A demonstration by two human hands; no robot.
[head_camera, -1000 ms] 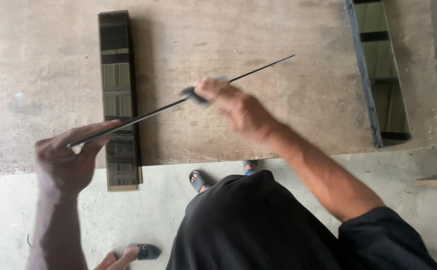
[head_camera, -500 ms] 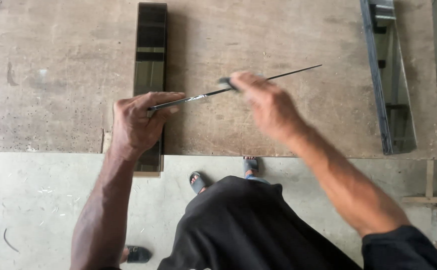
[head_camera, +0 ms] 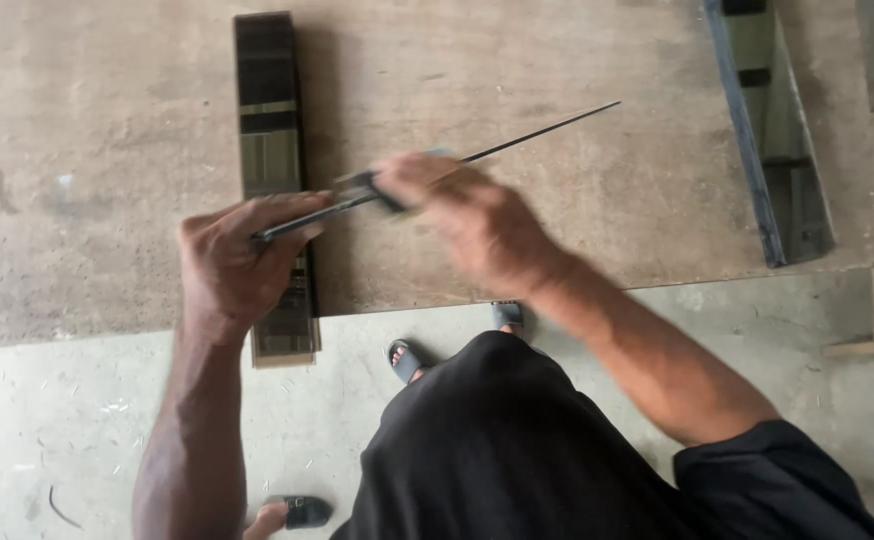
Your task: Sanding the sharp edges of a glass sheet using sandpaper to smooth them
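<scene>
Left hand (head_camera: 232, 265): fingers clenched on one end of thin dark metal rod (head_camera: 537, 133).
Right hand (head_camera: 457, 220): blurred, fingers grasping a small grey tool on the rod.
Beneath fingers: dark rectangular glass strip (head_camera: 269, 120) on worn wooden counter (head_camera: 107, 150).
Technique: probably best with the rod held steady.

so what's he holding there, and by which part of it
A thin metal rod: left hand pinches its near end, right hand grips around the middle.

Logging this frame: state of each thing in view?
Left hand: closed on rod end, over dark strip.
Right hand: gripping rod mid-length, blurred.
Rod: held above board, tilted.
Dark strip: flat on board, overhanging edge.
Metal channel: lying on board, untouched.
</scene>
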